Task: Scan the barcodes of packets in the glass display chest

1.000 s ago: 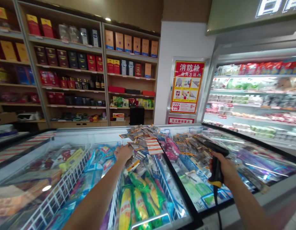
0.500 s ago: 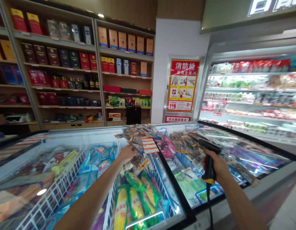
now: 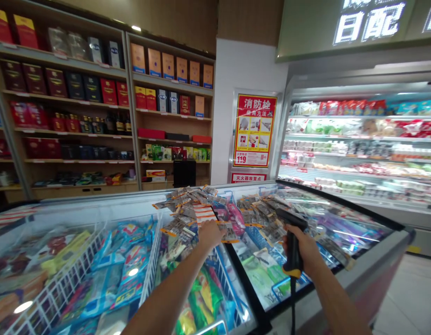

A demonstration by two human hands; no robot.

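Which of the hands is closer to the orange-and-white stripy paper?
Left. The left hand is right by the near edge of the stripy paper; the right hand is farther off, to the paper's right, holding the black scanner.

— Where is it brightest?
— On the right: the fridge (image 3: 327,79) glows almost white, and the lettering on the sign (image 3: 369,23) above it burns out
— And the left?
— Dimmer; a small ceiling lamp (image 3: 136,28) shines above the shelves (image 3: 171,123), whose insides fall into shadow
— Glare?
— Round white spots and pale streaks on the freezer glass (image 3: 341,232)
— Sharpness?
— The poster (image 3: 252,130) reads well, the packets (image 3: 182,201) look soft, and uprights lean at the left edge
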